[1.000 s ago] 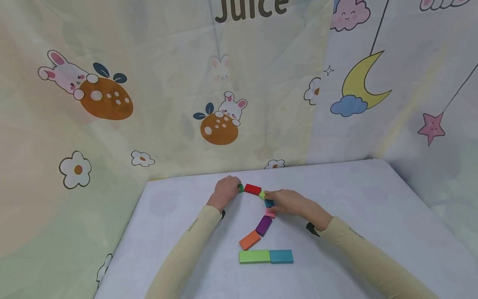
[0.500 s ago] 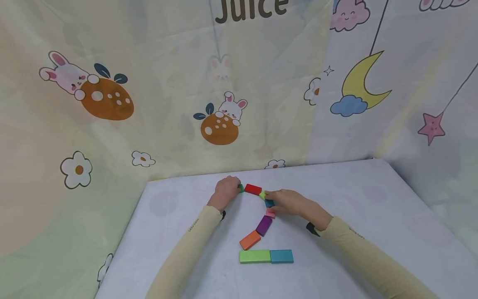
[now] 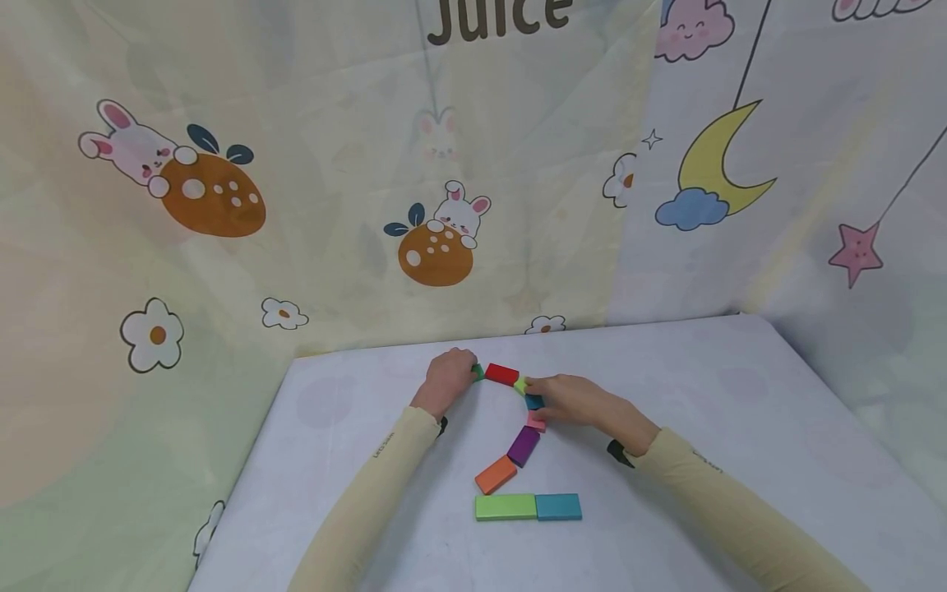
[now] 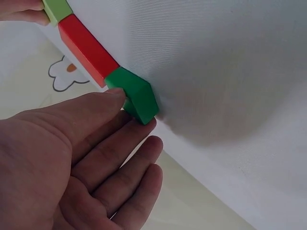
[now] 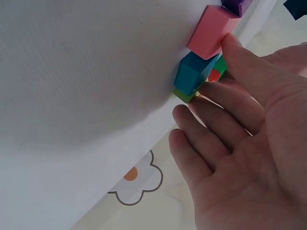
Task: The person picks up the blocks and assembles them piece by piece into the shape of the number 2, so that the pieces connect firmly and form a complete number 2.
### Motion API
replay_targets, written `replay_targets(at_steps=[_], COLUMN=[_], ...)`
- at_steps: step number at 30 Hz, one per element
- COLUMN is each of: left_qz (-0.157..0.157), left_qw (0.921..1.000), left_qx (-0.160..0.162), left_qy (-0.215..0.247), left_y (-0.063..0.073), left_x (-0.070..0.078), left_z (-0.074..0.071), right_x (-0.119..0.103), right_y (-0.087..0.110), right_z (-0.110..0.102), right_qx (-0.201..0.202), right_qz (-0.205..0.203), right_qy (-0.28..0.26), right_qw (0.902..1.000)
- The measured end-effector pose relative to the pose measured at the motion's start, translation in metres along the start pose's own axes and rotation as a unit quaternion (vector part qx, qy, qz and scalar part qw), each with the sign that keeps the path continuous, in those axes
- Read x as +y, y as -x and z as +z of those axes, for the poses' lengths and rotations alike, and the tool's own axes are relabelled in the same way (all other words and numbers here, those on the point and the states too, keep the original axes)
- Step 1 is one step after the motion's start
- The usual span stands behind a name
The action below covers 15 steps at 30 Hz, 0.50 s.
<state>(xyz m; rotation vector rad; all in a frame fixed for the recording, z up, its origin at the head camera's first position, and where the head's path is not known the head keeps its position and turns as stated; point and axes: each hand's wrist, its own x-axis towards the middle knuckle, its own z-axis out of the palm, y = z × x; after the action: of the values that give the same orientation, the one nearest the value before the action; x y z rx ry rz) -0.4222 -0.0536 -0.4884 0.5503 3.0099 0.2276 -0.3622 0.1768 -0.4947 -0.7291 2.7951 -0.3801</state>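
Note:
Coloured wooden blocks form a curve on the white table. My left hand (image 3: pixel 447 378) is at its far left end, thumb and index finger pinching a dark green angled block (image 4: pixel 135 93) that meets a red block (image 4: pixel 88 48). On the curve's right side, my right hand (image 3: pixel 573 400) has its fingers fairly straight. Its thumb tip touches a pink block (image 5: pixel 211 33), while the index fingertip is at a small light green block (image 3: pixel 520 385). Between these sits a teal block (image 5: pixel 194 72). A purple block (image 3: pixel 523 446) and an orange block (image 3: pixel 495 474) continue the curve nearer me.
Below the curve, a long light green block (image 3: pixel 505 507) and a blue block (image 3: pixel 558 507) lie end to end in a straight row. The white table (image 3: pixel 666 526) ends at the back against a printed cloth (image 3: pixel 333 247) with rabbits and flowers.

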Motion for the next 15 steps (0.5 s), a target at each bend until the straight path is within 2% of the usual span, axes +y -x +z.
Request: replay_targets(at_steps=[8, 15], left_qz=[0.003, -0.003], left_qw=[0.9999, 0.9994], left_qx=[-0.009, -0.006], left_qy=[0.01, 0.034], left_y=[0.003, 0.014], left_x=[-0.005, -0.01], left_z=[-0.003, -0.011], right_x=[-0.001, -0.001], right_y=[-0.002, -0.001], right_z=[0.0, -0.003], right_qx=[-0.002, 0.006], right_qz=[-0.006, -0.01], right_qy=[0.001, -0.006], right_qw=[1.0, 0.9999])
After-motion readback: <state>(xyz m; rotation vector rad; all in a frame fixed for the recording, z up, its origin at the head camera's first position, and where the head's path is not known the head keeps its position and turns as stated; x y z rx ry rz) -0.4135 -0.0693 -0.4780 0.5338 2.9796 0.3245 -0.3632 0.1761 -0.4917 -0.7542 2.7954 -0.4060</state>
